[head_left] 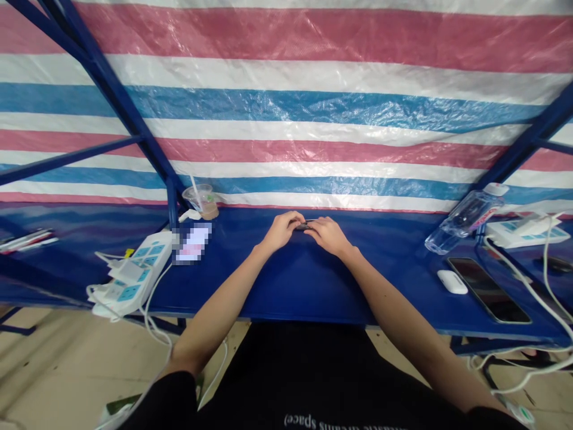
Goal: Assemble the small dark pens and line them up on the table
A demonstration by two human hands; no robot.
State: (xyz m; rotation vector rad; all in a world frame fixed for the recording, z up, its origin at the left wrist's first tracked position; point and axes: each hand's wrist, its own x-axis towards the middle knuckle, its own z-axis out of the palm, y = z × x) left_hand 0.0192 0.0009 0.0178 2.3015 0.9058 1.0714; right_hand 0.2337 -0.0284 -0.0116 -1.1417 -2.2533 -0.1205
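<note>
Left hand [282, 230] and right hand [330, 235] are closing together around a small dark object [303, 226] at the frame's center, partly hiding it over the blue desk [290, 286]. A clear bottle [466, 218] is sitting at right, while a plastic cup [208, 205] is standing left of center.

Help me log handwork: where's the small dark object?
Head view: near centre, the small dark object is between left hand and right hand, toward the far side of the table.
</note>
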